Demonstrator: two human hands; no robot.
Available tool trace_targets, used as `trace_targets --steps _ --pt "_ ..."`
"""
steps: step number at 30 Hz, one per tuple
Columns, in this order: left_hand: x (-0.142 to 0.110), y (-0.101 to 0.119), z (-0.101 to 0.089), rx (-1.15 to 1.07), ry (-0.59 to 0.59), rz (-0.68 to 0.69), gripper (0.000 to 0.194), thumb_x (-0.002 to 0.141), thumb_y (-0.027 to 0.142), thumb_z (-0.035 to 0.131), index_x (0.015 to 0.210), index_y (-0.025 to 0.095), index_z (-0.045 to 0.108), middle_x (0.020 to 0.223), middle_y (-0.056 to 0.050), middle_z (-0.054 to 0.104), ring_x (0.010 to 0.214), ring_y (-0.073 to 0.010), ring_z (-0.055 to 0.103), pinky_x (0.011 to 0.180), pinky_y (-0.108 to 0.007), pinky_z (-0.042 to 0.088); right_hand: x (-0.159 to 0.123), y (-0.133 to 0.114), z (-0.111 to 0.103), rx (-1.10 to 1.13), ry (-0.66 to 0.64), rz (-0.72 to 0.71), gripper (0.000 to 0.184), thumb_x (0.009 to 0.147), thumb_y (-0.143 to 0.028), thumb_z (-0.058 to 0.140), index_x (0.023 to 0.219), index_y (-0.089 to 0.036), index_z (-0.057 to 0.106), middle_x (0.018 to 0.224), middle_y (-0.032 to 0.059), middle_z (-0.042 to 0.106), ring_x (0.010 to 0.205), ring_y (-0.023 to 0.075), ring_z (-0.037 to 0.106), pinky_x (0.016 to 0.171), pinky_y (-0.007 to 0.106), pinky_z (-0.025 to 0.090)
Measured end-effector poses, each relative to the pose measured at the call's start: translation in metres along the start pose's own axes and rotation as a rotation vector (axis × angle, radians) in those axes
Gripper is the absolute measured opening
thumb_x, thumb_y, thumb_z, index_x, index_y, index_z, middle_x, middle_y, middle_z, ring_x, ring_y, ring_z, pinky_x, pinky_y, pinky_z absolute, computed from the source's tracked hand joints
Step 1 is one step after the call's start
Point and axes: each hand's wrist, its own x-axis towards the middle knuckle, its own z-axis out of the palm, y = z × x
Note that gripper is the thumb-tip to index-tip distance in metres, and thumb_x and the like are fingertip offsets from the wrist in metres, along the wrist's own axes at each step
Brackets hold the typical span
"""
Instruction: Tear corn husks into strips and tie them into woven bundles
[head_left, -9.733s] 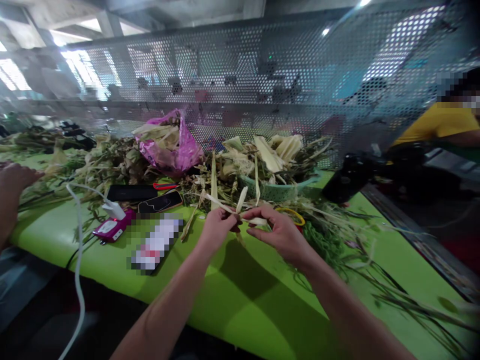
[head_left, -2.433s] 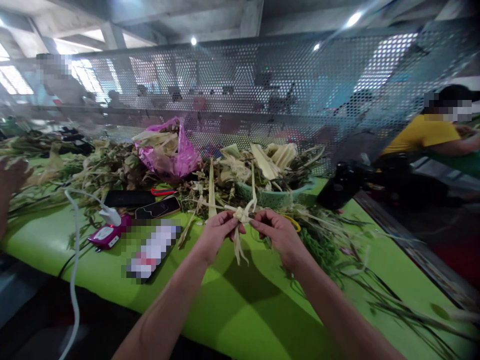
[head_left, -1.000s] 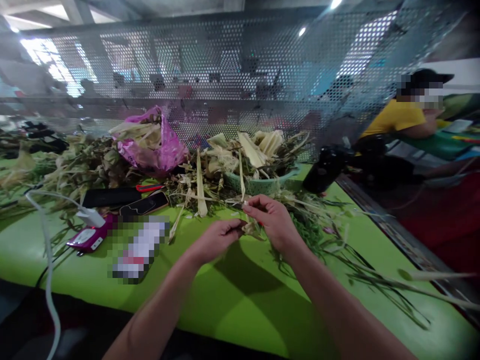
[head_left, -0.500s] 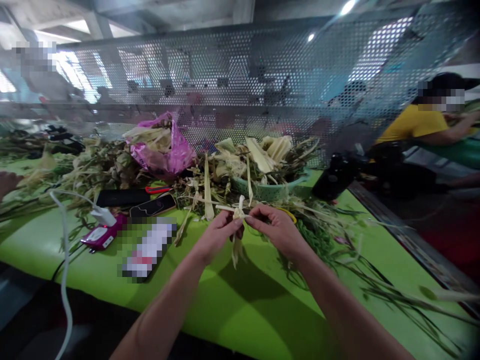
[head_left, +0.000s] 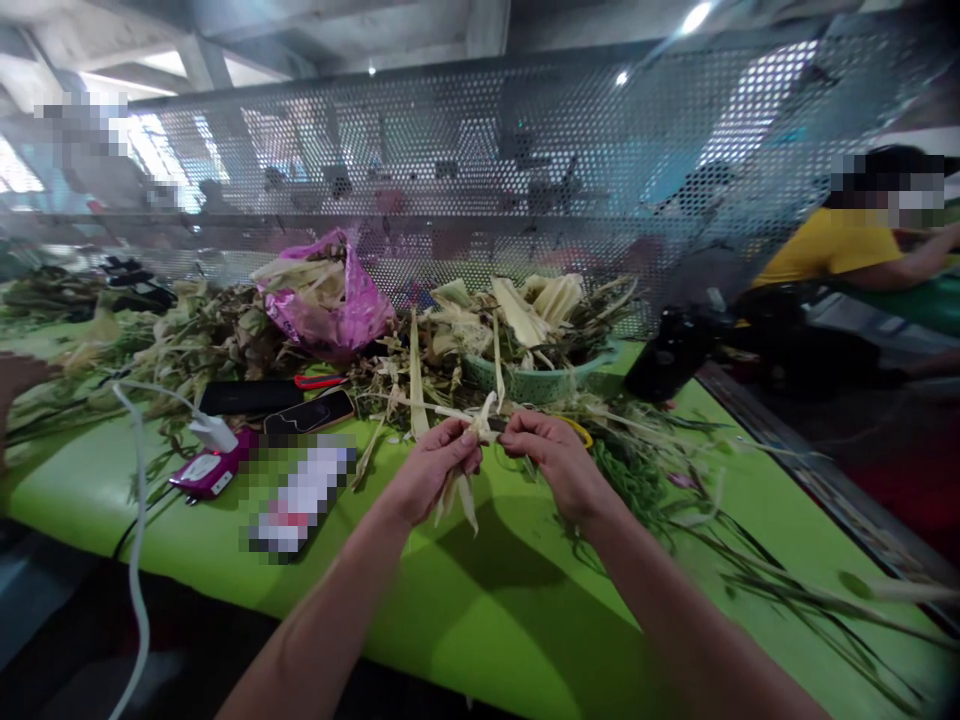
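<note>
Between my hands is a small folded knot of pale dried husk strips (head_left: 482, 428), with loose ends hanging below and poking out above. My left hand (head_left: 441, 462) pinches the knot between thumb and fingers. My right hand (head_left: 546, 450) is closed at the knot's right side, its fingertips pressed together on a strip end. Just beyond, one long flat husk strip (head_left: 417, 375) lies pointing away from me, and a narrower strip (head_left: 498, 357) leans on a green basket (head_left: 551, 382) heaped with dried husks.
Left of my hands are phones (head_left: 309, 412), a red-handled cutter (head_left: 319, 381) and a purple power adapter (head_left: 210, 468) with a white cable (head_left: 133, 540). A pink bag (head_left: 330, 318) of husks stands behind. At right are green twine (head_left: 628, 480), a black bottle (head_left: 669, 355) and loose stems. Another person's hand (head_left: 21, 385) is at far left.
The crossed strips from earlier are now a tighter knot with ends hanging down. My right hand, which was close against the knot, has drawn slightly right. The view has shifted a little.
</note>
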Motion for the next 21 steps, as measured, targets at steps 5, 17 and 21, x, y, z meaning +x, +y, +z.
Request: trace_targets --steps 5,17,21 --pt "-0.003 0.003 -0.001 0.255 -0.051 -0.019 0.031 0.078 0.043 0.065 0.087 0.014 0.064 0.074 -0.002 0.057 0.070 -0.0112 0.048 0.066 -0.024 0.037 -0.001 0.001 0.002 0.210 -0.048 0.038 0.021 0.071 -0.038 0.070 0.081 -0.020 0.065 0.078 0.0001 0.062 0.072 0.0150 0.056 0.067 0.027 0.041" --pt "-0.001 -0.006 0.003 0.323 -0.182 -0.029 0.040 0.082 0.045 0.059 0.112 0.020 0.064 0.102 -0.006 0.064 0.100 -0.0195 0.054 0.090 -0.030 0.041 0.002 0.013 0.006 0.123 0.192 -0.095 0.019 0.070 -0.034 0.071 0.068 -0.020 0.058 0.066 -0.0025 0.052 0.061 0.0129 0.047 0.060 0.026 0.038" --pt "0.000 -0.007 0.001 0.397 -0.178 -0.012 0.035 0.083 0.044 0.059 0.106 0.020 0.066 0.098 -0.005 0.065 0.095 -0.0190 0.055 0.087 -0.030 0.041 0.002 0.009 -0.001 -0.049 0.177 -0.147 0.015 0.072 -0.033 0.069 0.076 -0.021 0.061 0.070 -0.0009 0.056 0.064 0.0153 0.050 0.064 0.029 0.040"
